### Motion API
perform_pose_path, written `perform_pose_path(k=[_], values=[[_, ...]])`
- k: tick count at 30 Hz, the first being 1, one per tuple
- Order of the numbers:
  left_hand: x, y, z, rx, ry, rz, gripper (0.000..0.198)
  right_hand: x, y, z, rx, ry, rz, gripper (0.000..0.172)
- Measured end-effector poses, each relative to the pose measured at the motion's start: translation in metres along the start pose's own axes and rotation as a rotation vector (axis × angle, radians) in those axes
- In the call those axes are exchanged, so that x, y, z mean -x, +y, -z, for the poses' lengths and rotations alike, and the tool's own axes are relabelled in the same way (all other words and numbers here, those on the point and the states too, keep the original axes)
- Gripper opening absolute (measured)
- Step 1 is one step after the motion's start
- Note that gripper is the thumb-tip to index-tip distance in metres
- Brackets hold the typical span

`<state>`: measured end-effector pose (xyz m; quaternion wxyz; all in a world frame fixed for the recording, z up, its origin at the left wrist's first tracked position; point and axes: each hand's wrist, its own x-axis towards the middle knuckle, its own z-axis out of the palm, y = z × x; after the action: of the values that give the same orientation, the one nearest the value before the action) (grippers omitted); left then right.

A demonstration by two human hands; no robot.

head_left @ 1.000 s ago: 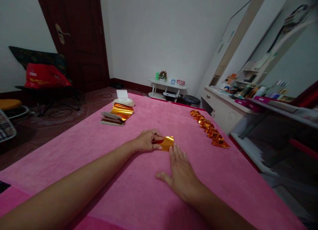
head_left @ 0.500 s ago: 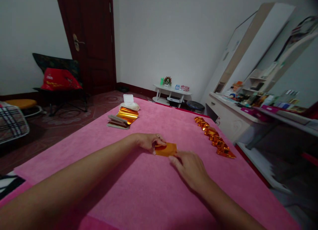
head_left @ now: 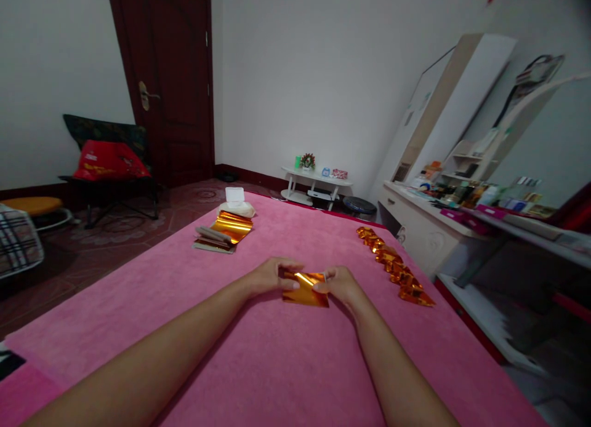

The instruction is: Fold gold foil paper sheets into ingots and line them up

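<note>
Between my two hands is a sheet of shiny gold foil paper (head_left: 305,295), held by its left and right sides over the pink cloth (head_left: 277,353). My left hand (head_left: 272,276) pinches the left side, thumb on top and fingers behind. On the right side, my right hand (head_left: 339,285) grips the paper with its thumb across the face. Ahead and to the left lies a stack of gold foil paper (head_left: 234,227) with dull grey-brown backs. Over on the right, several folded gold foil pieces (head_left: 388,258) sit in a row.
A white packet (head_left: 237,208) lies behind the stack. Beyond the cloth-covered surface stands a low white table (head_left: 316,175) with a small plant. A cluttered dresser (head_left: 429,221) borders the right side. At left, a folding chair (head_left: 104,128) holds a red bag (head_left: 111,161).
My right hand has come up to the paper's right side, its thumb now on the face. The gold paper has tilted, showing a brighter sheen. The view has shifted slightly upward.
</note>
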<state>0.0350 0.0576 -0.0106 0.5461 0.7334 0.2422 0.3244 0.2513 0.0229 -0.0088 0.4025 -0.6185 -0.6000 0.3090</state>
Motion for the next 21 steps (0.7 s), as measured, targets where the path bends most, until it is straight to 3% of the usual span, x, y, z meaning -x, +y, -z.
perform_pose_path(k=[3, 5, 9, 21], values=[[-0.001, -0.003, -0.007, 0.217, 0.288, 0.048, 0.074, 0.002, -0.003, -0.002, -0.202, -0.047, 0.018, 0.035], [0.000, -0.003, -0.008, 0.261, 0.358, 0.062, 0.062, 0.004, -0.007, -0.003, -0.298, -0.053, 0.050, 0.035], [0.002, 0.001, -0.006, 0.256, 0.382, 0.068, 0.042, 0.009, -0.016, -0.007, -0.418, -0.036, 0.117, 0.030], [0.005, 0.003, -0.007, 0.188, 0.415, 0.041, 0.041, 0.014, -0.014, -0.010, -0.477, 0.088, 0.192, 0.032]])
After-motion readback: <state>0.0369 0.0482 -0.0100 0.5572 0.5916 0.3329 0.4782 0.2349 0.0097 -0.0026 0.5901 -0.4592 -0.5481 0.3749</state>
